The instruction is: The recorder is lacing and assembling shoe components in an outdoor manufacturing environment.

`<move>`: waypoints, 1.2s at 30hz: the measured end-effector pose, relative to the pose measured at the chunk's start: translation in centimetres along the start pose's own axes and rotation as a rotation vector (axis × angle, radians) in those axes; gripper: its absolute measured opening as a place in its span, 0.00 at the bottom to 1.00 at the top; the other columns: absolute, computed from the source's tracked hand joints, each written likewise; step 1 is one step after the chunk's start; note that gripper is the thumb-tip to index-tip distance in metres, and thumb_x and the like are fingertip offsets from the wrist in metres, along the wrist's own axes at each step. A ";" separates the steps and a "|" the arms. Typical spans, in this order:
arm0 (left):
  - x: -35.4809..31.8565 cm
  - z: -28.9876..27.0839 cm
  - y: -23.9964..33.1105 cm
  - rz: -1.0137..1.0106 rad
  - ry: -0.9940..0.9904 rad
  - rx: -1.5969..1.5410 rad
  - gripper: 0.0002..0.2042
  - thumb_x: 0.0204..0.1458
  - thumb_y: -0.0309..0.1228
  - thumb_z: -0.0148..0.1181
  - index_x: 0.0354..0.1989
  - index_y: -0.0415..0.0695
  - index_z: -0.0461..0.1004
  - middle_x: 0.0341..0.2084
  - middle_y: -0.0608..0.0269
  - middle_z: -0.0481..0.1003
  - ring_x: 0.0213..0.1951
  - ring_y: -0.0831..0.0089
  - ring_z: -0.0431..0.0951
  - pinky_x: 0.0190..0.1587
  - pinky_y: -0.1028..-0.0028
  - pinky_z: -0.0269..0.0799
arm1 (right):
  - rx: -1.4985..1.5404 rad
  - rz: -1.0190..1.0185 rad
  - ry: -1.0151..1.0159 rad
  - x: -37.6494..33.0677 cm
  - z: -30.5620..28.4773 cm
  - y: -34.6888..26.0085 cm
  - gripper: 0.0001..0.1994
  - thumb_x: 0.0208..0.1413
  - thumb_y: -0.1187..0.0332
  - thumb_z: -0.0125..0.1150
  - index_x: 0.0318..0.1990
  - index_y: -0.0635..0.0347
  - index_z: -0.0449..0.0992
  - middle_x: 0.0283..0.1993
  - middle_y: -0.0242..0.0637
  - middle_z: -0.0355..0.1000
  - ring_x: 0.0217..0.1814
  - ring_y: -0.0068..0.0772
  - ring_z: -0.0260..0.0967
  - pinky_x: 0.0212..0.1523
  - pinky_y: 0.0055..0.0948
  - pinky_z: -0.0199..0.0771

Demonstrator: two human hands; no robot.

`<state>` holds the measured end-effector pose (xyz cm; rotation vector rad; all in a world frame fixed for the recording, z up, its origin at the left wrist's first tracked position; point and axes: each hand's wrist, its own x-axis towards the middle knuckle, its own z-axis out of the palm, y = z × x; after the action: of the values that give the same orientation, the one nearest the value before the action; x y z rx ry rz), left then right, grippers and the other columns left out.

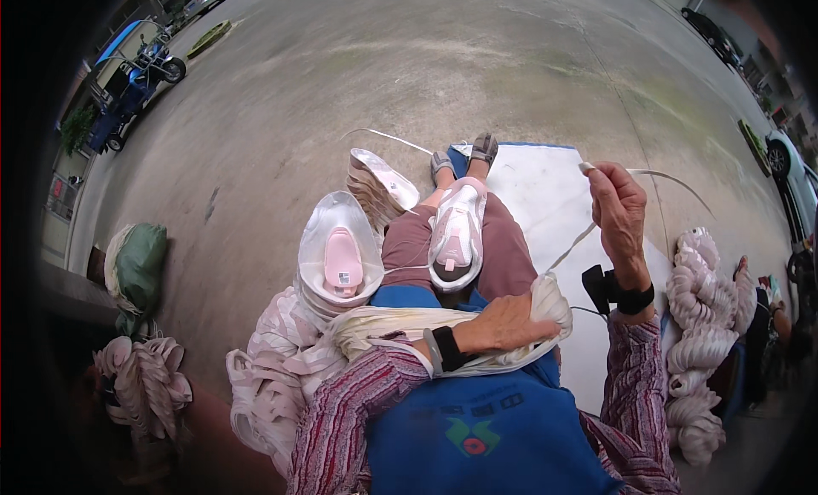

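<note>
Across my lap lies a thick bundle of cream-white shoelaces, and my left hand is closed around its right end. My right hand is raised to the right with its fingers pinched on a single lace. That lace runs up from the bundle, and a loose length trails off beyond the hand to the right. Between my thighs rests a white and pink shoe upper, toe part toward my feet or toward me, I cannot tell which.
Left of my legs are nested white and pink shoe uppers and a brown-edged stack. Coiled stacks of uppers stand at the right, beside a white sheet. A green sack sits far left; a blue three-wheeler is parked beyond.
</note>
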<state>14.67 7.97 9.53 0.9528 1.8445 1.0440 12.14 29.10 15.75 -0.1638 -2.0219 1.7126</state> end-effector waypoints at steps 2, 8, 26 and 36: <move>2.6 3.6 -1.3 -0.012 -0.150 0.133 0.34 0.47 0.54 0.52 0.54 0.37 0.60 0.38 0.40 0.73 0.39 0.46 0.75 0.44 0.59 0.68 | -0.158 -0.044 -0.172 -0.6 2.5 -2.1 0.07 0.58 0.71 0.56 0.37 0.66 0.76 0.25 0.24 0.67 0.26 0.13 0.59 0.26 0.16 0.59; 1.6 2.6 -5.5 0.186 -0.062 0.071 0.24 0.52 0.44 0.53 0.46 0.33 0.69 0.41 0.42 0.74 0.46 0.51 0.74 0.51 0.61 0.66 | -0.244 -0.206 -0.686 -3.5 6.5 -2.6 0.06 0.53 0.71 0.59 0.35 0.64 0.75 0.30 0.43 0.74 0.31 0.39 0.73 0.32 0.31 0.71; -11.6 -16.1 -8.9 0.439 0.703 -1.553 0.14 0.65 0.35 0.37 0.40 0.40 0.70 0.13 0.73 0.55 0.12 0.85 0.51 0.14 0.81 0.51 | -0.653 0.058 -0.388 -4.7 -1.1 4.6 0.07 0.50 0.72 0.58 0.36 0.62 0.76 0.29 0.44 0.75 0.28 0.43 0.73 0.30 0.32 0.72; -18.5 -18.6 -10.0 0.218 1.599 -1.361 0.16 0.65 0.38 0.39 0.44 0.39 0.69 0.11 0.74 0.54 0.11 0.85 0.49 0.12 0.83 0.47 | -0.596 0.073 0.508 0.3 -20.7 11.2 0.20 0.63 0.58 0.45 0.39 0.69 0.76 0.31 0.35 0.73 0.37 0.27 0.68 0.42 0.27 0.66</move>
<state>3.36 -17.61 11.95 -0.8253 1.2035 3.0285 18.40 50.12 7.26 -0.7883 -2.0639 0.9194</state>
